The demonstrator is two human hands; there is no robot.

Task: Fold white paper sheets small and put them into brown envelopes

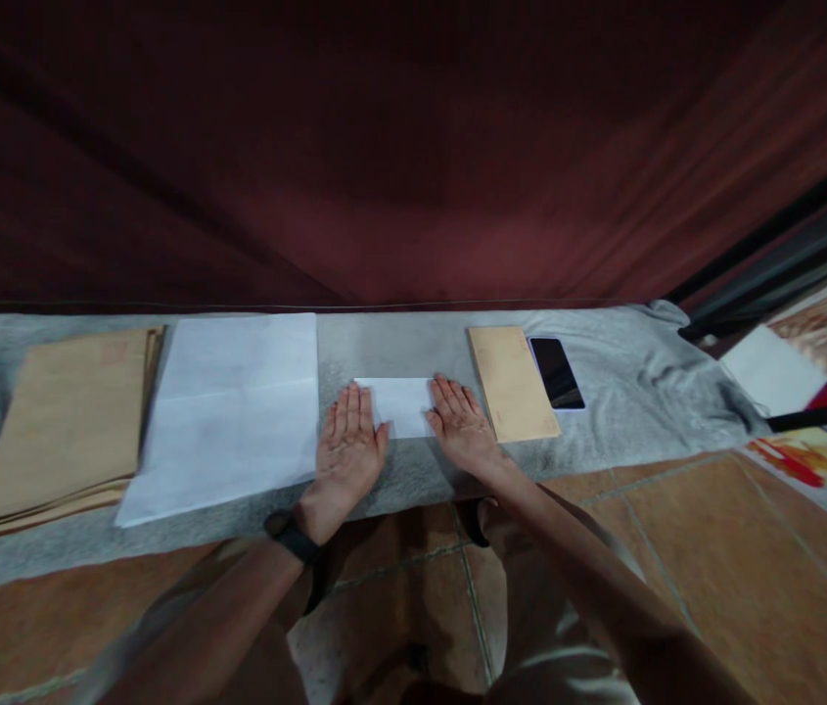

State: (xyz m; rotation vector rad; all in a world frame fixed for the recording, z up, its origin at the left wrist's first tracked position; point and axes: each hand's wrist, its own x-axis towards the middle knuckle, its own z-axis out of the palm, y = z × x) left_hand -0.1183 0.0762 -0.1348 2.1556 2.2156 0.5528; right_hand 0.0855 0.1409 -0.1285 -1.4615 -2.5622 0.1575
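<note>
A small folded white paper (402, 403) lies on the grey cloth (390, 343) in front of me. My left hand (345, 452) lies flat on the paper's left end, fingers stretched out together. My right hand (463, 423) lies flat on the paper's right end, fingers out. A dark band sits on my left wrist. Neither hand grips anything.
A stack of white sheets (233, 411) lies left of my hands, a pile of brown envelopes (68, 421) further left. One brown envelope (512, 382) and a dark phone (557, 372) lie to the right. A dark red curtain hangs behind. Tiled floor below, coloured papers (824, 460) at right.
</note>
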